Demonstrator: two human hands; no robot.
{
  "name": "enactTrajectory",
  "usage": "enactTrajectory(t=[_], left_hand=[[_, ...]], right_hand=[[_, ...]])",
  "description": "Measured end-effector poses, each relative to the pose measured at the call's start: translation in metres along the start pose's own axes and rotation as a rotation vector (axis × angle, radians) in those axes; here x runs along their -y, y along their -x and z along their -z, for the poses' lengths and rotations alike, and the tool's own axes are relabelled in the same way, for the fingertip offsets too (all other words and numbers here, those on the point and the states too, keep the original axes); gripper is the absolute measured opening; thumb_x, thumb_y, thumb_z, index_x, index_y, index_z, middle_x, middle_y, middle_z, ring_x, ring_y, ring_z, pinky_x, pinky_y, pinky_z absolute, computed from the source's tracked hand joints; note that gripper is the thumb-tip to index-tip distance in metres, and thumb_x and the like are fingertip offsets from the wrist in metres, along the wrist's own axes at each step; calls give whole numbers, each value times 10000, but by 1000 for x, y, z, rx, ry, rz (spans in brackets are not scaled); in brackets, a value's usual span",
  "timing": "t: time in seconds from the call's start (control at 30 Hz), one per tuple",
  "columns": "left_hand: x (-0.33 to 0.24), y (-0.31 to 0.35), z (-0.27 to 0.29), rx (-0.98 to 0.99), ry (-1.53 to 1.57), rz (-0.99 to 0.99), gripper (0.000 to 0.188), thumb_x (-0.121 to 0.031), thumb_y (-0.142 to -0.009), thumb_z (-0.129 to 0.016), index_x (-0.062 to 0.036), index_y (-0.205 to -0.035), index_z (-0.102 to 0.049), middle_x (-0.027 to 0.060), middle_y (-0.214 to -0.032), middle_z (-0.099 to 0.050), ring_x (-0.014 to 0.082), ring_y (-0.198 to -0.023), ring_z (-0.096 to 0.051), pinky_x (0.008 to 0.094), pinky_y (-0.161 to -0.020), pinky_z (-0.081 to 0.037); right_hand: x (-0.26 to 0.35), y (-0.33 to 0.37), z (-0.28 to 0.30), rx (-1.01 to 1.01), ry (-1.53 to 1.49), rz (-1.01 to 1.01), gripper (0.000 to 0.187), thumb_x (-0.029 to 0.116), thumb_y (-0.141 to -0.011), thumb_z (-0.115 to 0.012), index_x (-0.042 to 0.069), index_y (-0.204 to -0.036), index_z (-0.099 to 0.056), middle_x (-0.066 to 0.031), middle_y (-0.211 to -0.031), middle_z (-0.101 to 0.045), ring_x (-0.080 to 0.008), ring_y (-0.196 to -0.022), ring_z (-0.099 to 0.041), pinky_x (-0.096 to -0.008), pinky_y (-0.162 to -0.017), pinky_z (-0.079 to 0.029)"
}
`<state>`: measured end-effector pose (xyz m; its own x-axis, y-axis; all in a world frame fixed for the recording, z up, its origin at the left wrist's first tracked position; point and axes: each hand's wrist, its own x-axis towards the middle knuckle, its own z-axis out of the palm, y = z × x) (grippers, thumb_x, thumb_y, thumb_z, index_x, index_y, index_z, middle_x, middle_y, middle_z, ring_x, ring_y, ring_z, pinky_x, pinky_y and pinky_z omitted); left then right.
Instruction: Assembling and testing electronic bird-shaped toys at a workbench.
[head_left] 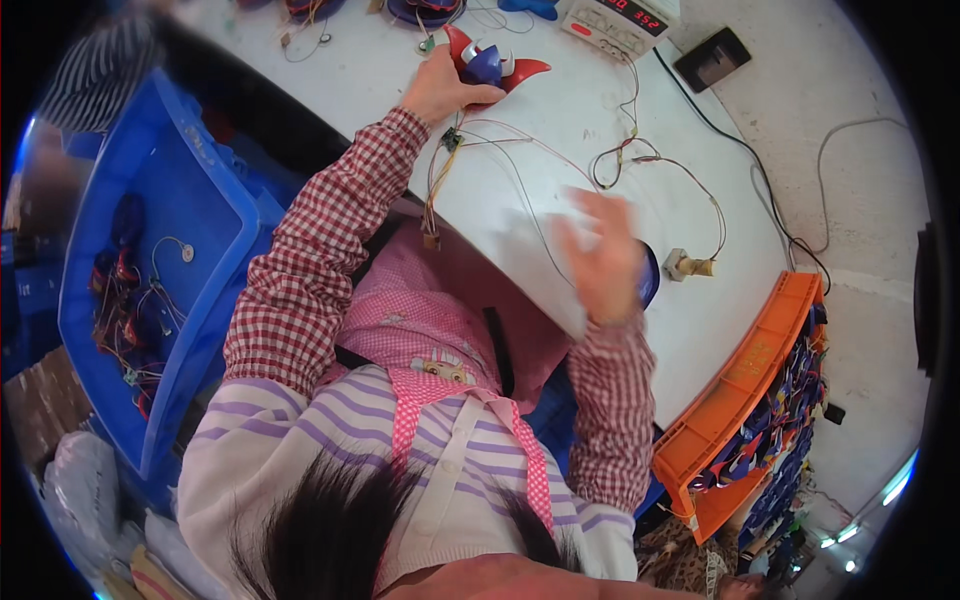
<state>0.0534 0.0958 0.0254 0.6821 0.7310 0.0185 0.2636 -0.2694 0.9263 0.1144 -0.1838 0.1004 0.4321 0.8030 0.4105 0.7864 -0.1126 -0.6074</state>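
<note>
My left hand (440,88) grips a red and blue plastic toy part (485,66) with pointed red ends and silvery pieces, at the far side of the white table. Thin wires trail from near that part, and a small circuit board (453,138) hangs among them close to the table's near edge. Motion smears my right hand (603,258), above the table's right half, so its grip is unclear. Beside its wrist shows a dark blue rounded thing (649,275), partly hidden by the hand. A brass-coloured fitting (692,266) with a wire lies just right of it.
A white powered box with a red display (618,25) stands at the back, its leads running over the white table (720,330). A black box (712,59) sits near it. On the left is a blue bin (215,270) with wired parts; on the right, an orange crate (740,360) full of parts.
</note>
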Motion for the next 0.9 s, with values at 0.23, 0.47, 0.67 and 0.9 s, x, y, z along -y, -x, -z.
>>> enactTrajectory(t=[0.23, 0.47, 0.67, 0.9], left_hand=[[-8, -11, -4, 82, 66, -9, 747, -234, -621, -825, 80, -1174, -434, 192, -1036, -582, 233, -903, -596, 288, -816, -489], [-16, 9, 9, 131, 502, 22, 502, -166, -696, -772, 50, -1083, -536, 136, -983, -610, 176, -855, -595, 257, -796, -484], [-50, 40, -21, 383, 849, 37, 534, -111, -677, -771, 38, -1124, -519, 129, -1001, -603, 192, -891, -582, 272, -817, -462], [-85, 87, -85, 735, 685, 22, 597, -94, -622, -801, 20, -1140, -526, 145, -1018, -618, 216, -878, -601, 302, -812, -492]], right_hand=[[-6, -76, -130, 174, 486, 203, 242, 120, -804, -560, 73, -1039, -581, -111, -1025, -532, -264, -872, -540, -343, -740, -470], [-3, -77, -99, 256, 392, 122, 209, 99, -796, -587, 65, -1002, -587, -98, -931, -548, -227, -741, -549, -308, -658, -468], [20, -25, 1, 41, -234, -153, 217, 34, -762, -685, 40, -963, -601, -18, -706, -558, -102, -593, -489, -194, -550, -397], [-43, 53, 54, -302, -115, -590, 128, 111, -774, -701, 14, -834, -643, -15, -707, -592, -88, -604, -478, -199, -558, -395]])
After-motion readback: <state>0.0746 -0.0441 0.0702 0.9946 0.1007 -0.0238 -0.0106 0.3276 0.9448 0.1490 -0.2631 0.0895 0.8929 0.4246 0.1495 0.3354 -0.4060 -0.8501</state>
